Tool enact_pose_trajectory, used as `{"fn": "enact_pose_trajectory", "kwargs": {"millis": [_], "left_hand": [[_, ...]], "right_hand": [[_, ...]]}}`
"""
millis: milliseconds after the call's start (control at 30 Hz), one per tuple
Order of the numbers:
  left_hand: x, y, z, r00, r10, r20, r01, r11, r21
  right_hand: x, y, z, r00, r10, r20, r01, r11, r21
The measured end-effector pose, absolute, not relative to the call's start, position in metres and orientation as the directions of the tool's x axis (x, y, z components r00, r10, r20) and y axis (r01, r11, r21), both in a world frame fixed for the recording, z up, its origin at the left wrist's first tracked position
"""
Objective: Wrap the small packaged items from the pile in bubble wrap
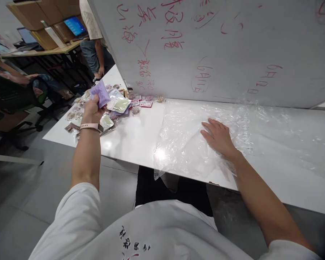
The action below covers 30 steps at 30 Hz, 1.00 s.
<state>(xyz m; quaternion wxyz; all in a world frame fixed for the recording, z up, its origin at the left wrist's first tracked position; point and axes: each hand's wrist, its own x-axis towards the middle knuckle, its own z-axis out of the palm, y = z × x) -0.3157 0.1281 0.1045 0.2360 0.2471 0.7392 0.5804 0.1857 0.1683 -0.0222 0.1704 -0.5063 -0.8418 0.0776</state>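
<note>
1 strong glare spot on clear plastic [188,141], 1 fainter on white table [135,139], wide-angle distortion.

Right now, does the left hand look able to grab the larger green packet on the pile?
Probably not straight away: the left hand is close but holds a purple packet. Otherwise, the larger green packet looks largely uncovered.
</note>
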Motion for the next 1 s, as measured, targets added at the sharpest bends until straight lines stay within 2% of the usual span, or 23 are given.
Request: {"fn": "enact_pose_trajectory", "kwargs": {"millis": [167,267,333,467,533,633,767,867,1000], "left_hand": [[-0.323,0.110,0.097,-0.696,0.699,-0.168,0.188,0.402,0.896],[-0.319,0.110,0.083,-0.707,0.682,-0.188,0.262,0.499,0.826],[-0.316,0.117,0.074,-0.714,0.683,-0.153,0.304,0.499,0.811],[-0.309,0.141,0.057,-0.627,0.779,-0.024,0.321,0.286,0.903],[-0.304,0.153,0.051,-0.570,0.821,-0.022,0.314,0.242,0.918],[-0.298,0.166,0.043,-0.571,0.821,-0.030,0.432,0.331,0.839],[-0.295,0.174,0.033,-0.699,0.704,0.129,0.584,0.456,0.672],[-0.295,0.176,0.031,-0.781,0.607,0.146,0.507,0.481,0.715],[-0.292,0.169,0.044,-0.832,0.553,-0.043,0.259,0.456,0.852]], "right_hand": [[0.187,0.172,-0.027,-0.433,0.869,0.238,0.819,0.490,-0.298],[0.188,0.173,-0.030,-0.438,0.861,0.258,0.817,0.501,-0.286],[0.188,0.174,-0.031,-0.433,0.865,0.254,0.821,0.495,-0.284],[0.189,0.174,-0.030,-0.437,0.868,0.236,0.819,0.493,-0.293],[0.189,0.173,-0.029,-0.437,0.868,0.235,0.817,0.493,-0.299],[0.189,0.172,-0.029,-0.430,0.869,0.244,0.817,0.490,-0.306],[0.188,0.172,-0.028,-0.430,0.870,0.240,0.814,0.489,-0.314],[0.188,0.171,-0.026,-0.435,0.871,0.230,0.812,0.490,-0.318],[0.186,0.170,-0.023,-0.427,0.879,0.213,0.816,0.476,-0.327]]}}
